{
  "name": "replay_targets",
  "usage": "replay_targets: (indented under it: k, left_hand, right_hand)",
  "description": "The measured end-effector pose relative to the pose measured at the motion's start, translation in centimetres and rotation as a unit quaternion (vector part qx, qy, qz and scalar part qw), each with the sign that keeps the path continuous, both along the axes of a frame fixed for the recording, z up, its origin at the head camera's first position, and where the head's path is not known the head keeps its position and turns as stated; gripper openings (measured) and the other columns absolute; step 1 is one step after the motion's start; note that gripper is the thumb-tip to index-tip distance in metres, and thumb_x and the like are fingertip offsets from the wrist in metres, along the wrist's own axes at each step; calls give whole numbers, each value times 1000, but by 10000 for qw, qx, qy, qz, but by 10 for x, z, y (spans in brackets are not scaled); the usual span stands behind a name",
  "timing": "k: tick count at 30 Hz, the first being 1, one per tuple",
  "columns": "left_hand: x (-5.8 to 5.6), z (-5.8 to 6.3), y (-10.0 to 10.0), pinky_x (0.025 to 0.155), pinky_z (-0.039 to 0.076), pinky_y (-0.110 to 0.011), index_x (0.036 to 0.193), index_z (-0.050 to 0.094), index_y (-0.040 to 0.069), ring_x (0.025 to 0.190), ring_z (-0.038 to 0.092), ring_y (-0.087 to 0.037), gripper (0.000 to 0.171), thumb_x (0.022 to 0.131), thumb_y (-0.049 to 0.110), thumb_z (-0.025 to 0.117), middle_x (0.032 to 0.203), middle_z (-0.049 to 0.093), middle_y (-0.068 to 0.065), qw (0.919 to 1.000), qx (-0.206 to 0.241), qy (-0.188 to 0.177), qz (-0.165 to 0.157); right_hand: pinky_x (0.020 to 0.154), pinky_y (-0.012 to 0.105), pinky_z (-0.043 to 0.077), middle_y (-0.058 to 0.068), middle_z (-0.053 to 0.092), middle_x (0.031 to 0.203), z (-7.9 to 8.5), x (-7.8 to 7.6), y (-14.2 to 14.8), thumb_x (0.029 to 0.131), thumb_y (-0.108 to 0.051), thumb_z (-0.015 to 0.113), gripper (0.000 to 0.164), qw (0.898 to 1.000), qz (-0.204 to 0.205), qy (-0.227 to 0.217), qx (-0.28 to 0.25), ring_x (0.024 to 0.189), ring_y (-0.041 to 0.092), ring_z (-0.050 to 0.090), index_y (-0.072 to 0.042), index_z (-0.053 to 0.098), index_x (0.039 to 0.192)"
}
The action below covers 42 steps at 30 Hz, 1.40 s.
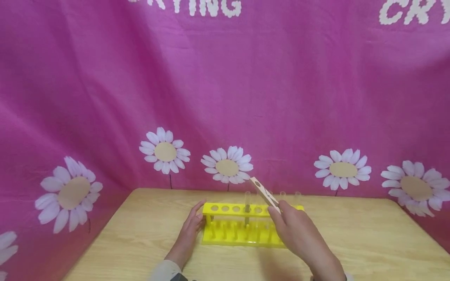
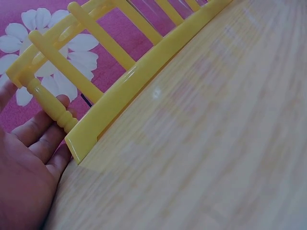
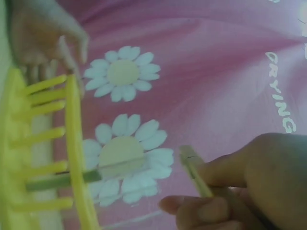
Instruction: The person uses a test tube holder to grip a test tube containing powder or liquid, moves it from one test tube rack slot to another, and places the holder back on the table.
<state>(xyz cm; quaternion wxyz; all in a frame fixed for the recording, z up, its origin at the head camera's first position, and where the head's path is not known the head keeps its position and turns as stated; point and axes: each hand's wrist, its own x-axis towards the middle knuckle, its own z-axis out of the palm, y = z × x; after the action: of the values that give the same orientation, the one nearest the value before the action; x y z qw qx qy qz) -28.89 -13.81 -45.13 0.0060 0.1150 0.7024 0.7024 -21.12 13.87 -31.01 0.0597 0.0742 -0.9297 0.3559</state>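
Yellow plastic is forming a test-tube rack point(image 1: 242, 242) that is standing upright on a pale wood-grain counter point(image 1: 133, 234), with a magenta curtain point(image 1: 288, 97) of white daisies hanging behind. One glass tube with dark greenish contents point(image 1: 247, 210) is standing in the fourth hole from the left; several clear tubes point(image 1: 298, 194) are standing farther right, partly hidden. The left hand point(image 1: 191, 228) is lying at the rack's left end, its fingers behind the corner post; that grip is looking relaxed rather than clenched, and whether it is bearing firmly on the plastic is hard to tell. The right hand point(image 1: 299, 230) is holding a wooden clip point(image 1: 265, 195) above the rack, its grip pinching the clip between thumb and fingers; the clip's tip is pointing up and leftward, apart from the tubes in the right-wrist view. Handling the clip near the glass well is probably calling for a steadying left hand, a levelled tip, and a squeeze wide enough to clear the rim. Rushing would be risking a knocked tube, and tilting the dark-filled one would be risking a spill.
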Motion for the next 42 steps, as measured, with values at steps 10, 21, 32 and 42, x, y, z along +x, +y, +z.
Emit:
replay_targets:
  k: [10, 21, 32, 42]
  left_hand:
    - [-2, 2, 3, 115, 20, -55, 149, 32, 31, 139, 31, -37, 52, 100, 46, 38, 158, 21, -12, 9998, -156, -57, 138]
    - [0, 1, 8, 115, 19, -55, 149, 32, 30, 139, 31, -38, 51, 100, 44, 38, 157, 23, -13, 9999, -89, -73, 95]
    - [1, 1, 4, 115, 20, -56, 149, 32, 32, 139, 30, -39, 51, 100, 46, 37, 158, 22, -12, 9994, -205, -120, 231]
    - [0, 1, 5, 115, 19, -57, 148, 33, 32, 140, 30, -38, 52, 99, 47, 39, 158, 23, -12, 9995, -101, -182, 239]
  right_hand:
    - [41, 28, 32, 5, 45, 61, 5, -1, -13, 99, -31, 52, 27, 9996, -236, -153, 96, 48, 16, 38, -4, 54, 99]
    - [41, 27, 32, 5, 45, 61, -2, -4, -13, 99, -31, 50, 23, 9987, -336, -237, 287, 48, 17, 40, -8, 53, 95]
    - [40, 27, 31, 4, 44, 60, -1, -5, -16, 99, -30, 52, 23, 9982, -269, -3, 543, 48, 17, 39, -10, 51, 90]
    - [42, 28, 30, 3, 43, 59, -3, -5, -15, 99, -31, 53, 25, 9974, -226, 17, 685, 50, 17, 38, -13, 50, 82]
